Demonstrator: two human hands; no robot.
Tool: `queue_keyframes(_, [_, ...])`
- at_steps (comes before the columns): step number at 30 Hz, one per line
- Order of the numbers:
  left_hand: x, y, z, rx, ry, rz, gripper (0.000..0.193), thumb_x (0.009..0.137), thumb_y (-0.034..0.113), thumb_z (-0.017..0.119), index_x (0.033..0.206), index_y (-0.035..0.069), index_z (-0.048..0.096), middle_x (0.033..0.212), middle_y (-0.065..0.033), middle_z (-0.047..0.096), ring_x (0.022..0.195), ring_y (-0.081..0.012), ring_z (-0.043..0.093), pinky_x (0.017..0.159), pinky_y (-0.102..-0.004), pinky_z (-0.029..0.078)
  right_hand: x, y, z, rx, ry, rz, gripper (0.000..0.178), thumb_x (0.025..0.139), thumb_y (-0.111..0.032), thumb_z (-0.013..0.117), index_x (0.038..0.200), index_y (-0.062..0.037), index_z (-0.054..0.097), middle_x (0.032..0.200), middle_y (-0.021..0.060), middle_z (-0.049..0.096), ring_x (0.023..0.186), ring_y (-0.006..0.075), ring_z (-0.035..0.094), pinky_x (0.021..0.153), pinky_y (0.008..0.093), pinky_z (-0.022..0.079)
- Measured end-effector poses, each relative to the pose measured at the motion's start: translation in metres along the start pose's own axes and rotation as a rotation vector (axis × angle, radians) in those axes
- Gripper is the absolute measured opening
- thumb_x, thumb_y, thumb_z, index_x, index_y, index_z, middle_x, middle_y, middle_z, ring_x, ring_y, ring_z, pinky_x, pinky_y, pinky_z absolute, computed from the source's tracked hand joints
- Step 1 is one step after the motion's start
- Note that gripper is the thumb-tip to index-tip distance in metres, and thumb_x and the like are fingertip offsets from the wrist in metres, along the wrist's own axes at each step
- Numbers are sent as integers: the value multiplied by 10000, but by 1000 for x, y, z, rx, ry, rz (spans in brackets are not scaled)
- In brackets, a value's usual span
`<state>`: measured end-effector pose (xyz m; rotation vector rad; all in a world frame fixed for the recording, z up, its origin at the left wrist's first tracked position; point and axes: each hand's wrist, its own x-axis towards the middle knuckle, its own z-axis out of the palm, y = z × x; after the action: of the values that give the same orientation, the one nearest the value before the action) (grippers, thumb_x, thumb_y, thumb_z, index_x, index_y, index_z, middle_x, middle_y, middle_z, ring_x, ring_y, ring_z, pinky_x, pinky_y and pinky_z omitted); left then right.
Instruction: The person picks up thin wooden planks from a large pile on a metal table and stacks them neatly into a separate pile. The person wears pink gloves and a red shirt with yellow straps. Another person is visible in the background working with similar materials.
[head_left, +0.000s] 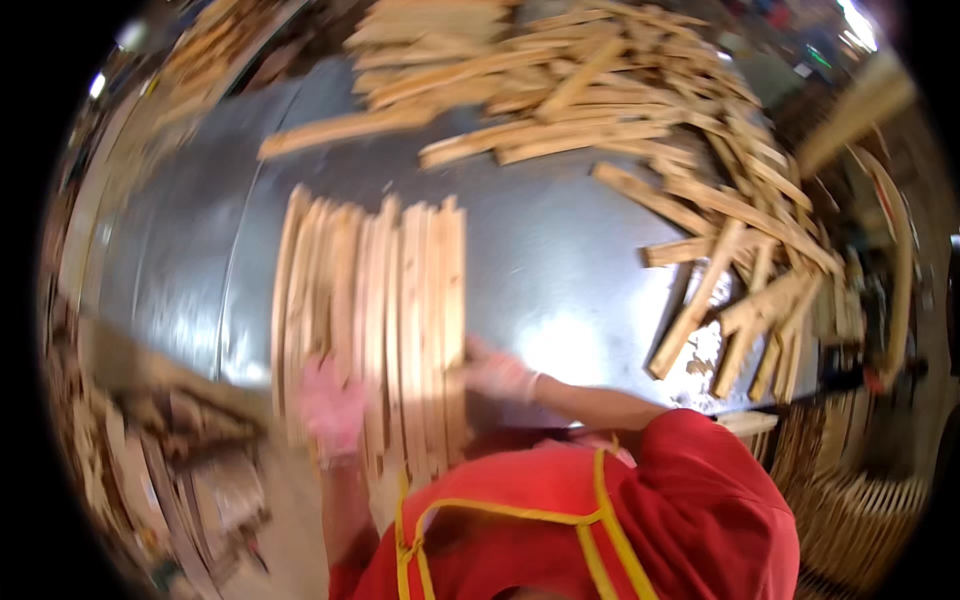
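Observation:
Long pale wooden strips (407,300) lie side by side in a row on the metal tabletop (540,250), their far ends uneven. The near ends reach past the table's front edge. My left hand (333,408), in a pinkish glove, rests on top of the strips toward the left of the row, with its fingers stretched out and somewhat blurred. Against the row's right side lies my right hand (500,375), in a light glove, touching the outermost strip. Its fingers look extended, though their tips are partly blurred.
A large loose heap of wooden strips (580,75) spreads over the table's far side, and crossed pieces (735,300) lie at the right. One strip (345,130) sticks out leftward from the heap. Stacked wood (870,520) stands below the table's right edge.

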<state>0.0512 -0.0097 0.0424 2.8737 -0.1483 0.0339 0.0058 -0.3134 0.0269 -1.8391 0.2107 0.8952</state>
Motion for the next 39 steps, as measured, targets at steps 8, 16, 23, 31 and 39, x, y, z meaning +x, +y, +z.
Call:
queue_keyframes(8, [-13, -9, -4, 71, -22, -133, 940, 726, 215, 835, 1570, 120, 433, 1430, -196, 543, 1327, -453, 557, 1055, -546, 516, 3, 11, -41, -65, 63, -331, 844, 917, -457, 703, 1610, -76, 409, 1493, 197, 615, 1404, 349, 559, 1180, 404, 418])
queue_keyframes(16, [-25, 56, 26, 208, 67, 157, 807, 786, 256, 850, 1488, 15, 532, 1502, -204, 565, 1425, -404, 511, 1193, -496, 428, -67, 127, -407, -1047, 939, 60, 661, 623, -382, 848, 1207, -127, 676, 1134, 162, 721, 1142, 370, 685, 969, 473, 568])
queue_keyframes(23, [-70, 243, 64, 140, -383, 245, 731, 888, 384, 782, 1520, 165, 489, 1560, -124, 474, 1479, -351, 416, 1204, -507, 359, -113, 159, -356, -599, 536, 103, 805, 902, -387, 716, 1610, -146, 419, 1221, 239, 728, 1105, 429, 697, 973, 484, 529])
queue_keyframes(31, [-149, 152, 70, 172, -170, -131, 713, 849, 345, 782, 1488, 165, 522, 1551, -126, 472, 1455, -356, 433, 1187, -527, 359, -81, 226, -238, 499, 368, -182, 539, 1034, -177, 654, 1521, -12, 493, 1136, 99, 691, 982, 169, 668, 821, 307, 569])
queue_keyframes(39, [-228, 39, 48, -58, 20, -421, 404, 851, 343, 808, 1177, 112, 747, 1245, -109, 695, 1146, -311, 670, 988, -425, 522, -9, 82, -16, -2, 186, -71, 790, 956, -392, 739, 1532, 43, 418, 1256, 258, 711, 1180, 347, 682, 1025, 436, 509])
